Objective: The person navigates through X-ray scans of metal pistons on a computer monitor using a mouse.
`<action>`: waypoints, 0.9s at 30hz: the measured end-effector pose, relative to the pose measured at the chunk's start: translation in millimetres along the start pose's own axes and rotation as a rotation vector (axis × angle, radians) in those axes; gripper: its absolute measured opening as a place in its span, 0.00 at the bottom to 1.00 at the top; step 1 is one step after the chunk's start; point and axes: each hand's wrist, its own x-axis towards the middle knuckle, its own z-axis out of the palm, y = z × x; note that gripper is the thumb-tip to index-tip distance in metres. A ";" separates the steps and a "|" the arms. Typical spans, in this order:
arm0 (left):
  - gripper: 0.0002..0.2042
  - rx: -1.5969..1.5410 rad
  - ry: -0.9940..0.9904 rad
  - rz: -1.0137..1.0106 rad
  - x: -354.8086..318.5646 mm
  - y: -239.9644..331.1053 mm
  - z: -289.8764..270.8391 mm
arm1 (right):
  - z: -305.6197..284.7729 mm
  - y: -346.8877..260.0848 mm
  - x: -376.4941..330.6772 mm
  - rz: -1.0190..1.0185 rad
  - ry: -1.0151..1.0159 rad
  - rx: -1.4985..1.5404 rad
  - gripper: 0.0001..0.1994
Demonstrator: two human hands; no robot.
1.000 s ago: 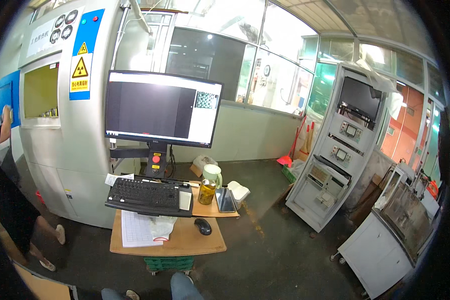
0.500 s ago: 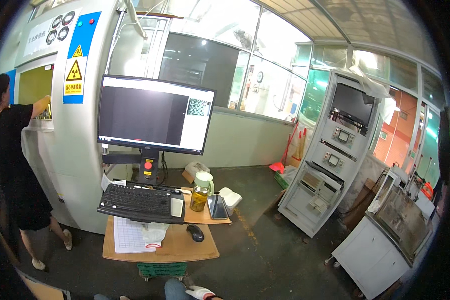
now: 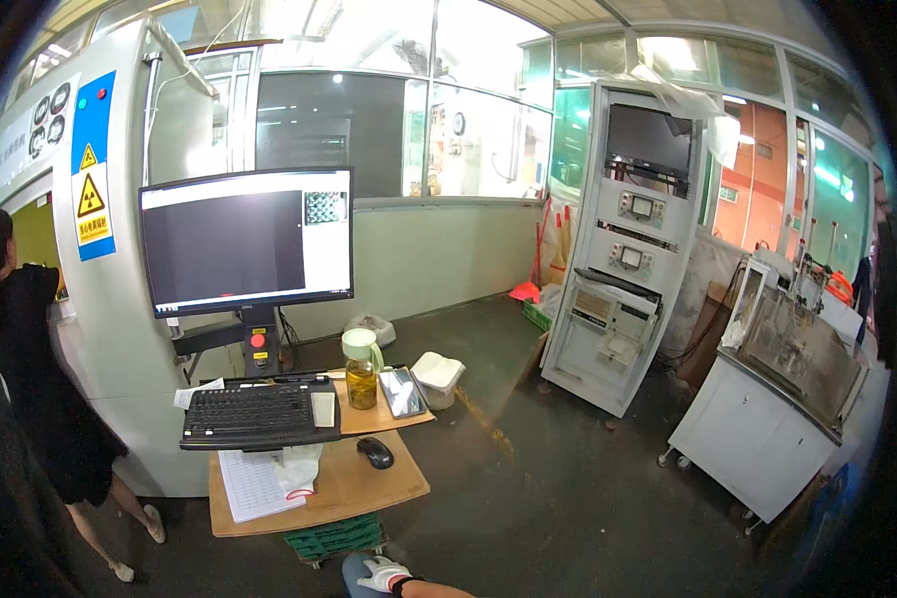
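Note:
My right hand [image 3: 383, 574], in a white glove with a dark band at the wrist, lies on my blue-clad knee [image 3: 355, 572] at the lower edge. Its fingers look laid out over the knee, holding nothing. My left hand is out of the picture. Beyond the knee stands a small desk [image 3: 409, 482] bearing a black mouse [image 3: 375, 453], a printed sheet [image 3: 252, 490] and a crumpled white cloth or glove [image 3: 299, 470]. Above these sit a black keyboard [image 3: 249, 414], a jar of yellowish liquid [image 3: 362, 387], a pale green cup [image 3: 361, 346] and a phone [image 3: 402, 393].
A monitor [image 3: 229, 239] stands behind the keyboard, above a red button [image 3: 258, 340]. At left, a person in black [image 3: 40, 369] faces a large cabinet [image 3: 130, 399] with warning signs. An instrument rack [image 3: 593, 349] and a metal worktable [image 3: 752, 429] stand right.
My view has swung to the right, so the desk and rack sit further left. More of my right glove and forearm shows. The other person's reaching hand is now hidden.

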 end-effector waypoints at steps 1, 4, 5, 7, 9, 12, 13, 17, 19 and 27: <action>0.20 -0.009 -0.007 -0.021 -3.6 -2.5 -4.0 | 7.7 10.6 9.1 0.000 0.001 0.006 0.40; 0.20 -0.024 -0.048 -0.049 2.8 1.9 -25.8 | 47.4 67.0 52.8 -0.053 -0.078 0.192 0.44; 0.19 -0.032 -0.059 -0.069 1.3 3.1 -31.1 | 56.8 82.5 54.6 -0.050 -0.069 0.341 0.43; 0.19 -0.060 -0.057 -0.139 -15.4 3.5 -30.2 | 10.4 73.4 6.9 0.195 -0.368 0.516 0.39; 0.19 -0.067 -0.087 -0.150 -5.1 8.8 -48.6 | 64.2 125.3 18.9 0.127 -0.116 0.501 0.36; 0.19 -0.088 -0.112 -0.199 0.6 19.9 -67.7 | 100.7 141.3 43.4 0.141 -0.074 0.560 0.36; 0.19 -0.097 -0.118 -0.220 1.1 24.0 -73.0 | 107.5 140.3 49.3 0.145 -0.059 0.582 0.36; 0.18 -0.136 -0.145 -0.288 11.9 44.4 -86.2 | 117.1 137.5 56.7 0.170 0.017 0.668 0.37; 0.18 -0.164 -0.150 -0.325 13.8 56.0 -89.9 | 117.4 134.8 59.9 0.176 0.056 0.701 0.37; 0.17 -0.283 -0.157 -0.491 31.9 104.6 -121.2 | 101.3 103.1 81.5 0.181 0.192 0.820 0.38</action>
